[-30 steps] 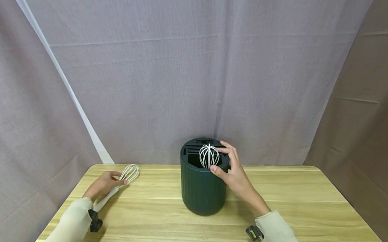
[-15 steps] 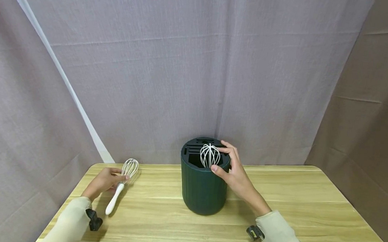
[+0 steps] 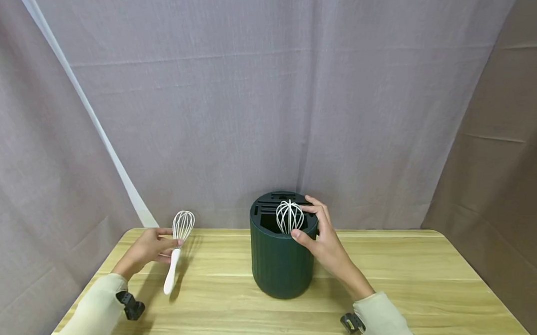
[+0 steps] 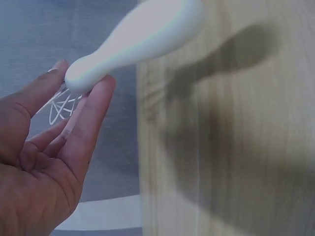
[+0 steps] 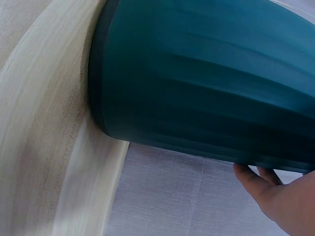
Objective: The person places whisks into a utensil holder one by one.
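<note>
A dark green ribbed utensil holder (image 3: 281,258) stands upright at mid-table, with a white whisk (image 3: 289,216) standing in its open compartment, wire head up. My right hand (image 3: 321,235) grips the holder's rim on the right, thumb in front, fingers over the top beside that whisk. The holder's side (image 5: 206,78) fills the right wrist view. My left hand (image 3: 150,246) pinches a second white whisk (image 3: 177,251) where wires meet handle, holding it nearly upright above the table, handle down. In the left wrist view the fingertips (image 4: 93,98) clasp the white handle (image 4: 142,34).
The wooden table (image 3: 425,294) is backed by grey-purple curtains, with a brown curtain at the right. The holder's top has narrow slots (image 3: 267,205) at its back left. Black wrist cameras (image 3: 129,304) sit on both sleeves.
The left hand lifted the second whisk off the table and swung it from lying flat to nearly upright, handle down. The right hand and holder have stayed put.
</note>
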